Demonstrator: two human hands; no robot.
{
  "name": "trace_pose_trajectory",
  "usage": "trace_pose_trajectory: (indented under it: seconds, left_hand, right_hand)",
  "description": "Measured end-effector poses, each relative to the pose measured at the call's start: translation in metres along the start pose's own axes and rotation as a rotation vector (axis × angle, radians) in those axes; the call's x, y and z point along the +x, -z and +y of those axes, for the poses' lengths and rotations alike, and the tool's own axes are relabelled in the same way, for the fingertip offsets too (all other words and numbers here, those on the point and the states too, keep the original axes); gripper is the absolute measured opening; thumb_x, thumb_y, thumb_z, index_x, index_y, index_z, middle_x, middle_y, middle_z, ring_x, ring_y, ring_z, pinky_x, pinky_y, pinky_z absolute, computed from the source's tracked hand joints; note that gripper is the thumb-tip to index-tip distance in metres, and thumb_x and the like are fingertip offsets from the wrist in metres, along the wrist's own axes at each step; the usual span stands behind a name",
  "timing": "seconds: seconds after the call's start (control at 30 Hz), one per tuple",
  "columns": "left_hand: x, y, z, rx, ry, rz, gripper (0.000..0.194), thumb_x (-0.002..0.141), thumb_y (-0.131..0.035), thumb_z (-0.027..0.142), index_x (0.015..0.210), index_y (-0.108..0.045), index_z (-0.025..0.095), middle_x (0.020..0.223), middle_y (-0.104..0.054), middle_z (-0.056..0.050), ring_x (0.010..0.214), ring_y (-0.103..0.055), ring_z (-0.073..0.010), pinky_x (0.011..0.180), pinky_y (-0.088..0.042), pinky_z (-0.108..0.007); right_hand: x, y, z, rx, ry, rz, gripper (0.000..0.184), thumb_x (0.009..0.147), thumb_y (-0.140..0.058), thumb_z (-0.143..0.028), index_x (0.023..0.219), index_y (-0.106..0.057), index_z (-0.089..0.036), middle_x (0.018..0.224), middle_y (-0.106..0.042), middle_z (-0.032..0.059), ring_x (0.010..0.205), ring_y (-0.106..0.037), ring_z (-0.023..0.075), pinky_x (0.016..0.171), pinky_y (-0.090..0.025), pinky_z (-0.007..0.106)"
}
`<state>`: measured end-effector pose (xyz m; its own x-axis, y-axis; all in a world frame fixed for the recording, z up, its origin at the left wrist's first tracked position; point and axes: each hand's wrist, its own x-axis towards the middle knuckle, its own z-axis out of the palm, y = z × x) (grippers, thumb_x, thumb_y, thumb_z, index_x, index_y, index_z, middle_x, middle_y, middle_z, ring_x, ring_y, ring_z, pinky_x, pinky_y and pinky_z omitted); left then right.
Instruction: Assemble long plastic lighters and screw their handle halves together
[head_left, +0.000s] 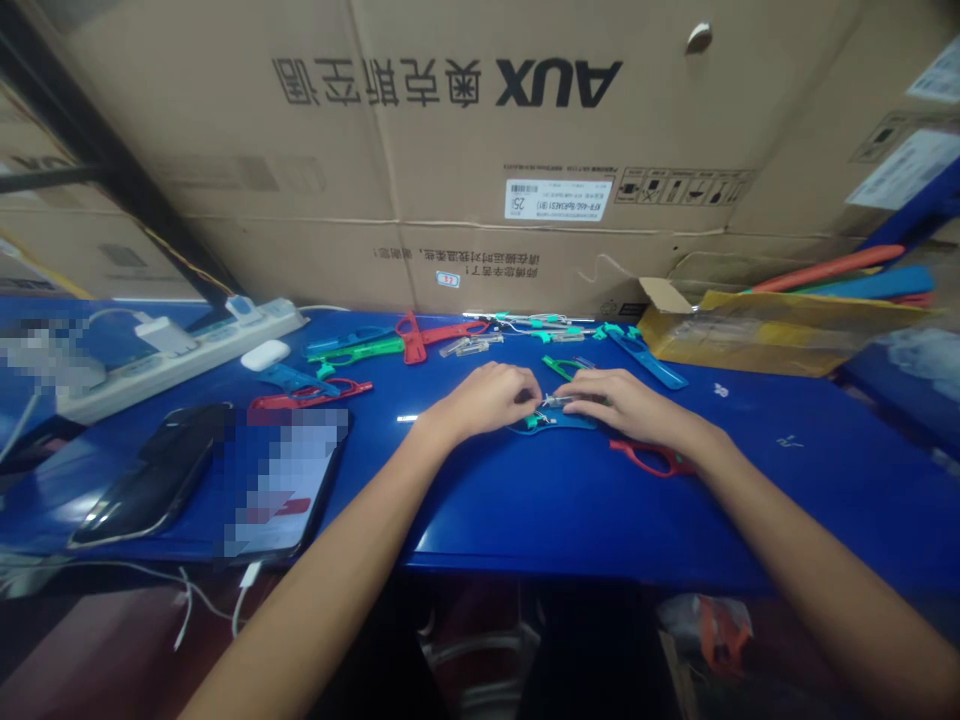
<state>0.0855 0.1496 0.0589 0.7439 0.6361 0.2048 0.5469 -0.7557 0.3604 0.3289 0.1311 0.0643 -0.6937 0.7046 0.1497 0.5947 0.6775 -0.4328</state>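
My left hand (499, 398) and my right hand (619, 402) come close together over the table, fingers closed. Under them lies a blue plastic toy part (574, 423) with a small green piece (534, 421) near its left end. A small clear plastic piece (556, 401) shows at my right fingertips, pinched by them. What my left fingertips pinch is hidden. Just behind is a green plastic part (556, 367). A red part with a loop (643, 458) lies beside my right wrist. Farther right stands a blue part (649, 362), apart from my hand.
Red, green and blue parts (352, 348) and clear pieces (472, 345) lie at the back. Thin rods with green fittings (544, 323) run along the cardboard (450, 180). An open box (750, 330) sits right; a power strip (195, 355), phone (154, 470) and tablet (330, 470) sit left.
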Motion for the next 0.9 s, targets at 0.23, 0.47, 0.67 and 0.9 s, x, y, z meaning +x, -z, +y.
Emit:
trace_pose_trajectory:
  seconds: [0.23,0.47,0.67,0.9]
  left_hand:
    - [0.002,-0.005,-0.002,0.025,-0.022,0.021,0.021,0.095,-0.054,0.02,0.093,-0.075,0.019,0.102,-0.074,-0.003,0.084,-0.068,-0.0171,0.072,-0.043,-0.027]
    - [0.003,-0.007,-0.006,-0.047,0.004,0.027,0.019,0.094,-0.055,0.019,0.093,-0.074,0.02,0.105,-0.075,-0.001,0.086,-0.069,-0.0161,0.074,-0.045,-0.026]
    - [-0.001,-0.001,-0.008,-0.151,0.081,-0.021,0.019,0.096,-0.054,0.024,0.101,-0.071,0.02,0.106,-0.074,-0.003,0.092,-0.068,-0.0175,0.078,-0.048,-0.028]
    - [-0.017,0.024,-0.008,-0.204,0.199,-0.083,0.031,0.096,-0.058,0.04,0.116,-0.064,0.017,0.114,-0.071,-0.008,0.098,-0.066,-0.0208,0.08,-0.049,-0.03]
  right_hand:
    - [0.0,-0.003,0.002,-0.017,0.006,0.01,0.031,0.101,-0.051,-0.039,0.116,-0.073,-0.022,0.1,-0.072,0.008,0.09,-0.065,0.0221,0.088,-0.047,0.036]
    - [0.001,-0.007,0.001,0.01,0.005,0.034,0.031,0.101,-0.052,-0.039,0.118,-0.073,-0.023,0.102,-0.071,0.0084,0.091,-0.065,0.0219,0.083,-0.048,0.034]
    - [0.003,-0.009,-0.001,0.027,-0.066,0.055,0.031,0.1,-0.054,-0.037,0.126,-0.063,-0.023,0.101,-0.071,0.0066,0.087,-0.065,0.0212,0.08,-0.048,0.034]
    - [0.002,-0.006,-0.014,-0.056,-0.068,0.048,0.017,0.1,-0.052,-0.032,0.109,-0.062,-0.022,0.107,-0.068,0.0062,0.094,-0.063,0.0215,0.083,-0.046,0.035]
